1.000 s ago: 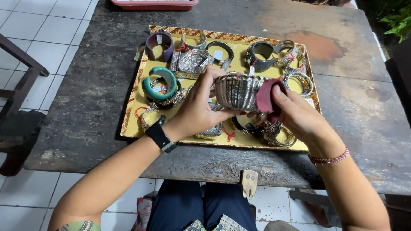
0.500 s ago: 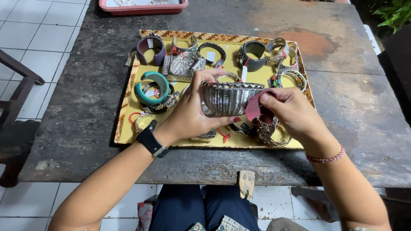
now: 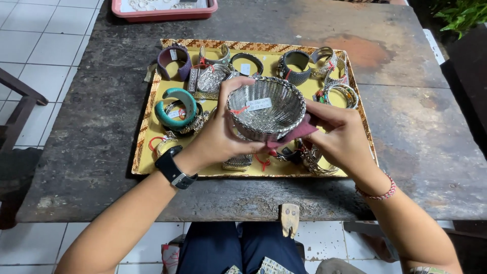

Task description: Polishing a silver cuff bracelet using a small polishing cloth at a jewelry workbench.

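Your left hand [image 3: 218,139] grips the wide silver cuff [image 3: 266,109] above the yellow tray [image 3: 144,134]. Your right hand [image 3: 340,134] pinches a maroon cloth [image 3: 297,134] against its side. Bangles [image 3: 175,106] crowd the tray underneath; bare table [image 3: 421,137] lies right, its edge near you.

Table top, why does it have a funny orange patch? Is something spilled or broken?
The dark worn stone table has a rusty orange stain beside the yellow tray of bracelets. It looks like old discolouration, not a fresh spill. Nothing else stands out.
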